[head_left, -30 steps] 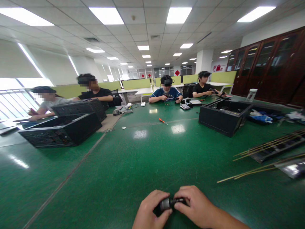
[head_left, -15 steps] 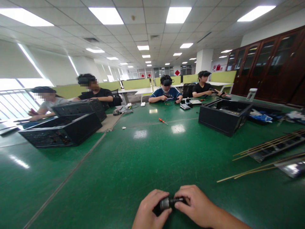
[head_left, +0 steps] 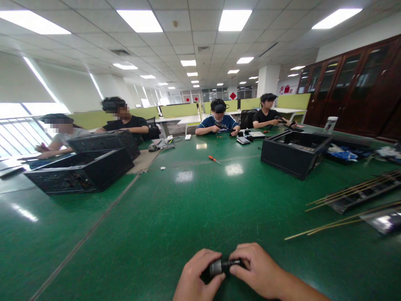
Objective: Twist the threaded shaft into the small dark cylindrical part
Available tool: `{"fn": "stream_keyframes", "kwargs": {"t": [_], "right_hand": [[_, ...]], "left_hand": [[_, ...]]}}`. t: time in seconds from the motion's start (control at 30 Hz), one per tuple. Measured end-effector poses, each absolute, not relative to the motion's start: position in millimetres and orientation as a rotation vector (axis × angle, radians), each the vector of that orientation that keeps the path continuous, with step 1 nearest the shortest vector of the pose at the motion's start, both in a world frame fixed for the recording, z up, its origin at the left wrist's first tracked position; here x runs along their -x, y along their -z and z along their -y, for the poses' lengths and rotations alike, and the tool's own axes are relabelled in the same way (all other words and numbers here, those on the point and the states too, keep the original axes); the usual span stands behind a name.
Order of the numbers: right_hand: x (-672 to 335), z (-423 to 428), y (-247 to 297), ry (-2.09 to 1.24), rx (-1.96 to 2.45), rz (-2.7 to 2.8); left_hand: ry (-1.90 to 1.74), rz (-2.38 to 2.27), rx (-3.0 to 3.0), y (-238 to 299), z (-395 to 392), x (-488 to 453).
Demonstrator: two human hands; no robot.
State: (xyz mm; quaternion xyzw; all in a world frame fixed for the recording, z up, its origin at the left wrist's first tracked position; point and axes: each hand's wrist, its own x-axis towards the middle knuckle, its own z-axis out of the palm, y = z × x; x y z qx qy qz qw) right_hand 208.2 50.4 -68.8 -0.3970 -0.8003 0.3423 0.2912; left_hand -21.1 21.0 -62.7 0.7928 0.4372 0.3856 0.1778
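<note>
The only marks that could carry writing, as far as I can see, are the red diamond signs (head_left: 232, 95) at the far end, and they are too small for me to read. Near the bottom, I have the left hand (head_left: 196, 274) curled round the thick end of a dark cylindrical tool (head_left: 216, 267) with a grey collar, thumb and fingers closed on it. The right hand (head_left: 255, 269) pinches its narrow end, fingers bent inward. The tool lies level between the two hands, at the near edge of my view, over the table (head_left: 175, 213).

That table is glossy green, lightly scratched, with lamp reflections and a pale seam running from near left towards the far side. An orange screwdriver (head_left: 212, 158) lies on it, well apart from the hands. I see black computer cases at left (head_left: 109, 171) and right (head_left: 285, 156), and thin sticks (head_left: 338, 196) at the right.

Four people sit along the far and left sides. Beyond them are yellow-green partitions (head_left: 180, 110); dark wooden cabinets (head_left: 376, 79) line the right wall, and bright ceiling panels (head_left: 234, 20) hang overhead.
</note>
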Motion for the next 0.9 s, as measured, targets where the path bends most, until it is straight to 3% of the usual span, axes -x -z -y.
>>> {"fn": "stream_keyframes", "kwargs": {"t": [0.9], "right_hand": [[-214.7, -52.3, 62.6, -0.966, 1.051, 2.111]], "left_hand": [[-1.093, -1.296, -2.214, 58.6, -20.3, 19.7]]}}
